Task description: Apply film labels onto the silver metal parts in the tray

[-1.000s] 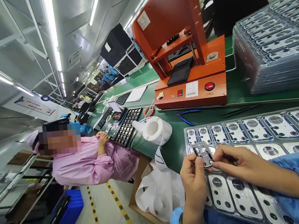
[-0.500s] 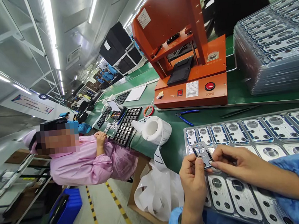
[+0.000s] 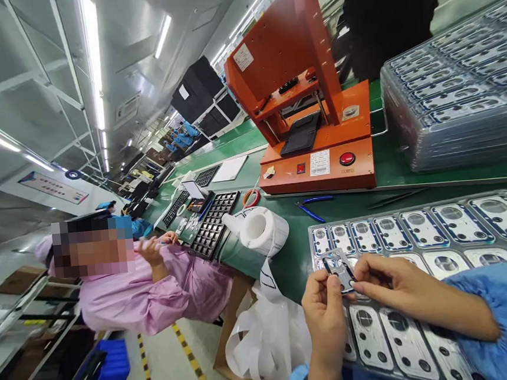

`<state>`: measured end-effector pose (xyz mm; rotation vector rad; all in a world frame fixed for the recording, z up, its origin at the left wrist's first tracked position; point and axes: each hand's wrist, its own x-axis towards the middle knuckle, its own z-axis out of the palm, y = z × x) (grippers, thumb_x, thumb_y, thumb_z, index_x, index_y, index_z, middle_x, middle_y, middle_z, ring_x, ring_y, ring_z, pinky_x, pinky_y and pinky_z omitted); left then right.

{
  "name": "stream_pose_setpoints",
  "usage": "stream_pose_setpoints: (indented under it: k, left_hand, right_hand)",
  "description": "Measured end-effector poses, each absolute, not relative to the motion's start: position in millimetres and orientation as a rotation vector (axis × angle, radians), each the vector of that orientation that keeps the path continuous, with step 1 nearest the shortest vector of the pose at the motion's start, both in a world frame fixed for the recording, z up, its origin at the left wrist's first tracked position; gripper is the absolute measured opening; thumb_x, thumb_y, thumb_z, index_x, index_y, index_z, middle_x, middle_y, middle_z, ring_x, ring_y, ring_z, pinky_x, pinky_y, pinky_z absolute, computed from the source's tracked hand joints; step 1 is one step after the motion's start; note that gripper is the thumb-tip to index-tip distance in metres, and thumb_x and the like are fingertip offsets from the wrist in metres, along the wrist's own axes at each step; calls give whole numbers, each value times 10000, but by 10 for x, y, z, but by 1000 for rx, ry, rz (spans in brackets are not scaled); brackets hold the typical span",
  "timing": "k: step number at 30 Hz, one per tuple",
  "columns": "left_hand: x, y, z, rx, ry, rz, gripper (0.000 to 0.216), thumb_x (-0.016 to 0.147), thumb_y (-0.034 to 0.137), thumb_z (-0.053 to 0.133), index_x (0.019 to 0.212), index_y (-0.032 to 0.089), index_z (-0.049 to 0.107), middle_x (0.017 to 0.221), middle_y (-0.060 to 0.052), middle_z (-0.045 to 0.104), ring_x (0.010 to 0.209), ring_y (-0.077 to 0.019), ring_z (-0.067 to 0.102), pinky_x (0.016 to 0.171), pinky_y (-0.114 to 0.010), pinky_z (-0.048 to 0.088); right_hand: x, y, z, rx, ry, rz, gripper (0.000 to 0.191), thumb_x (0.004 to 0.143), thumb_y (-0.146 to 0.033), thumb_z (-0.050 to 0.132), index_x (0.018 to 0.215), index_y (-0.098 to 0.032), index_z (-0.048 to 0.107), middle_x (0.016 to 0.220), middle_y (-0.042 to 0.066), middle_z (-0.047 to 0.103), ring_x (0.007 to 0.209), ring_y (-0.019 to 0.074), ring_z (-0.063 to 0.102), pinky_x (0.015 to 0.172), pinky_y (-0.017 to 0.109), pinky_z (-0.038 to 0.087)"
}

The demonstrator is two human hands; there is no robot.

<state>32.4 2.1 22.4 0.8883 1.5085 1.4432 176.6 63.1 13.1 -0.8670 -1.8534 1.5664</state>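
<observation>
My left hand (image 3: 324, 311) grips a small silver metal plate (image 3: 343, 275) with black edging, the thumb pressed along its near side. A piece of clear film seems to stand up from its top edge. My right hand (image 3: 383, 282) pinches the plate's right edge, its fingertips close together; whether they also hold film is too small to tell. Both hands are above a clear plastic tray (image 3: 412, 252) holding rows of similar silver plates with round holes. Parts of the tray are hidden behind my hands and forearms.
A white label roll (image 3: 263, 227) stands left of my hands, its strip hanging into a cardboard box (image 3: 225, 349). Blue-handled pliers (image 3: 312, 208) and an orange press (image 3: 315, 143) lie beyond the tray. Stacked trays (image 3: 454, 101) stand at right. A co-worker in pink (image 3: 134, 301) sits at left.
The view has shifted slightly. My hands keep hold of the plate with little change. The co-worker has raised one hand away from the bench towards the head.
</observation>
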Motion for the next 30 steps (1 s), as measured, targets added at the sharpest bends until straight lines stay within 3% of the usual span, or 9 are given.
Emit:
stream_pose_setpoints:
  k: [25,30]
  left_hand:
    - [151,-21,56,983,1551,1463,288,808,427,615,915,159,628,797,-41,655,688,-146,604,625,-230,508]
    - [160,-10,68,966,1600,1452,284,797,445,622,871,170,620,741,-12,638,622,-123,574,583,-213,493]
  right_hand:
    - [1777,673,189,-755,-1766,1499,89,804,-239,592,764,-165,564,612,-46,511,523,78,440,495,185,347]
    - [1772,674,172,-722,-1750,1475,70,797,-209,601,759,-160,567,631,-44,523,518,71,439,497,178,354]
